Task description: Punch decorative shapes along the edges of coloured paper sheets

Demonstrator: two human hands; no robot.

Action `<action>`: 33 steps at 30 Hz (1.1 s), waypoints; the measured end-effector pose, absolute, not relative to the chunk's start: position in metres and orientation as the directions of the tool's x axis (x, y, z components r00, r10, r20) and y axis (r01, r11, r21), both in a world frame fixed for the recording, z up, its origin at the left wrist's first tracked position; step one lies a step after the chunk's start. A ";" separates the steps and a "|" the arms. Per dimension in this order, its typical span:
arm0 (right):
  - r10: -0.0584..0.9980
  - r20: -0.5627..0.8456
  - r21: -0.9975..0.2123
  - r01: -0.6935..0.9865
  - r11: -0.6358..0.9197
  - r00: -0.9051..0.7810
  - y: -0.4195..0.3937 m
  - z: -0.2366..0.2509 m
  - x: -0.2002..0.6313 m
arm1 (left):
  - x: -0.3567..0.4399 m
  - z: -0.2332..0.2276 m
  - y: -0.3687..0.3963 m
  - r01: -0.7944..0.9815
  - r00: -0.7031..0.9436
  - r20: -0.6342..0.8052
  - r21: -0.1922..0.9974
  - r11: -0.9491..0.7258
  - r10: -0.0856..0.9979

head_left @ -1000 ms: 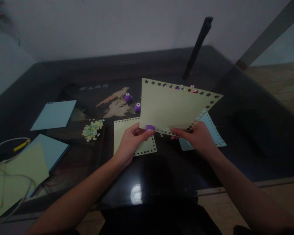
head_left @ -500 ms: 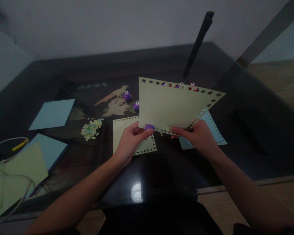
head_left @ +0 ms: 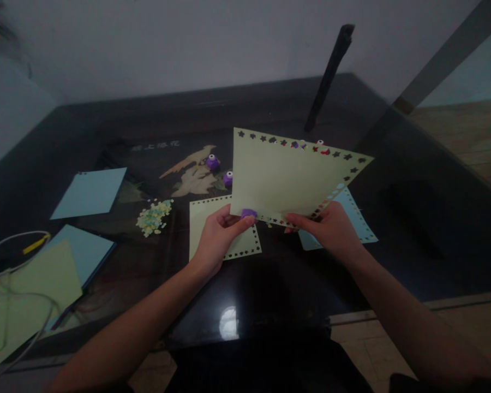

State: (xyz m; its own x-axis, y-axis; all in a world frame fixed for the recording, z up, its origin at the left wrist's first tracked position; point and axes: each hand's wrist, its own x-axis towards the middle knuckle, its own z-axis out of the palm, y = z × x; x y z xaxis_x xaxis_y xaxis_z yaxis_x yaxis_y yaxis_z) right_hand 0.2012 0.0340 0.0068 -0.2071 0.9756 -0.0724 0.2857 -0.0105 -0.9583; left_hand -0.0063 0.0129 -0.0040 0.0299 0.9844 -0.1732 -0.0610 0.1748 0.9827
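Note:
A pale green paper sheet [head_left: 286, 177] with star holes punched along its edges is held up above the dark glass table [head_left: 270, 103]. My right hand [head_left: 331, 226] pinches the sheet's lower edge. My left hand [head_left: 219, 234] grips a small purple hole punch [head_left: 249, 213] clamped on the sheet's lower left edge. Under my hands lie another green punched sheet [head_left: 202, 218] and a light blue punched sheet [head_left: 358, 221].
Two more purple punches [head_left: 213, 162] [head_left: 228, 178] and a heap of paper bits [head_left: 153, 214] lie on the table. Blue sheets [head_left: 90, 191] [head_left: 85, 248], a green sheet [head_left: 28, 295] and white cables [head_left: 8, 256] sit at the left. A dark rod [head_left: 329, 73] leans behind.
The held sheet has shifted slightly; both hands keep the same grip.

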 end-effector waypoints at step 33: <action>0.993 -0.059 -0.951 0.309 -0.025 -0.101 0.033 0.019 0.202 | 0.001 -0.001 0.012 -0.093 0.055 -0.158 0.982 0.162 0.986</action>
